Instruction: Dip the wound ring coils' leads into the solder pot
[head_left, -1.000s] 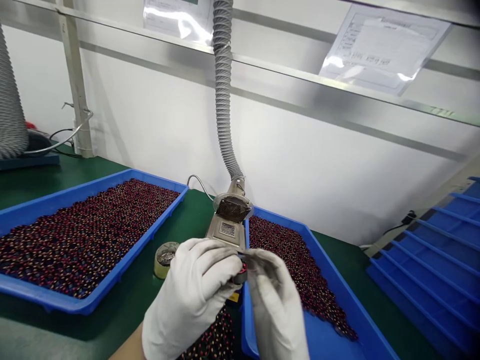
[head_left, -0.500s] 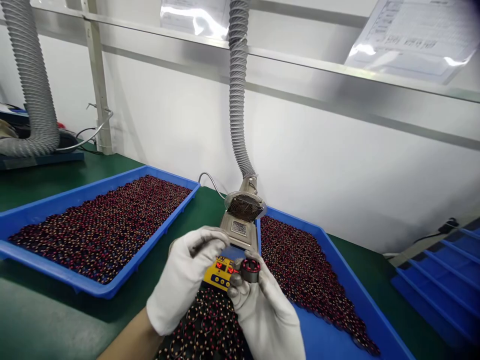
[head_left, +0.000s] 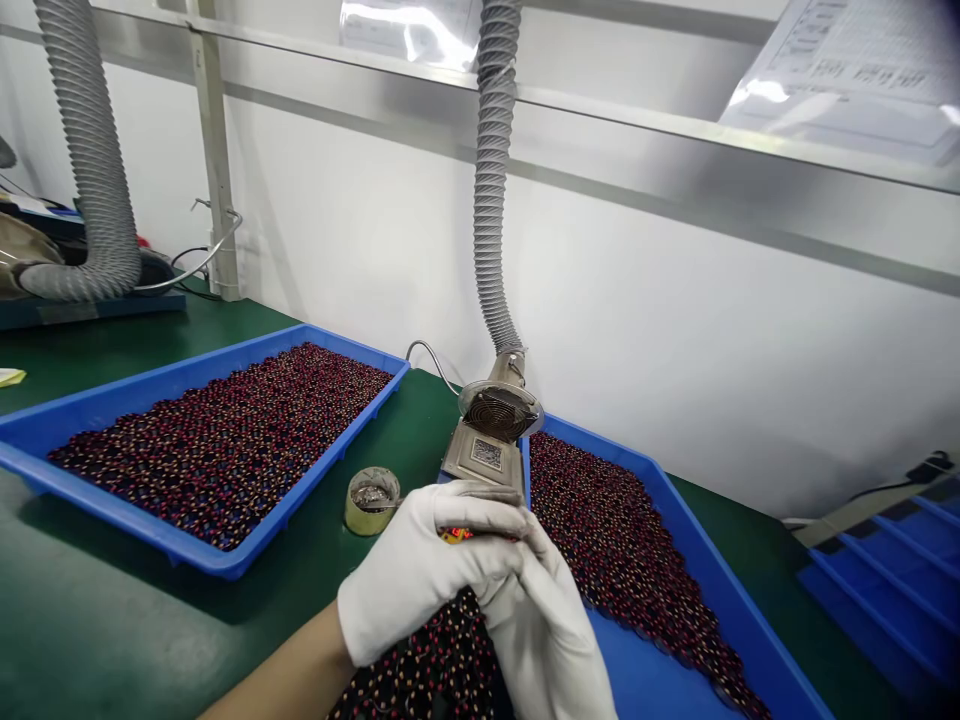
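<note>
My left hand (head_left: 431, 560), in a white glove, reaches across with its fingers bent over the fingertips of my right hand (head_left: 544, 620), also gloved. The two hands touch in front of a yellow unit with red lit digits (head_left: 455, 535), which they mostly cover. Between them, the small black ring-shaped part with red inside, seen earlier in my right hand, is hidden; that hand's fingers remain closed. I cannot make out what my left fingers hold. Below the hands lies a heap of similar dark parts (head_left: 424, 665) with red and tan dots.
A blue tray (head_left: 247, 560) of such parts stands left, another blue tray (head_left: 720, 570) right. Near my left hand sits a small round pot (head_left: 363, 519). A round fume hood (head_left: 501, 408) on a grey hose (head_left: 491, 200) hangs over a metal box (head_left: 480, 458). Blue stacked trays (head_left: 892, 590) stand far right.
My left hand has moved right and closed in over my right hand, covering the ring-shaped part. The small pot has come into sight. The view has shifted slightly left.
</note>
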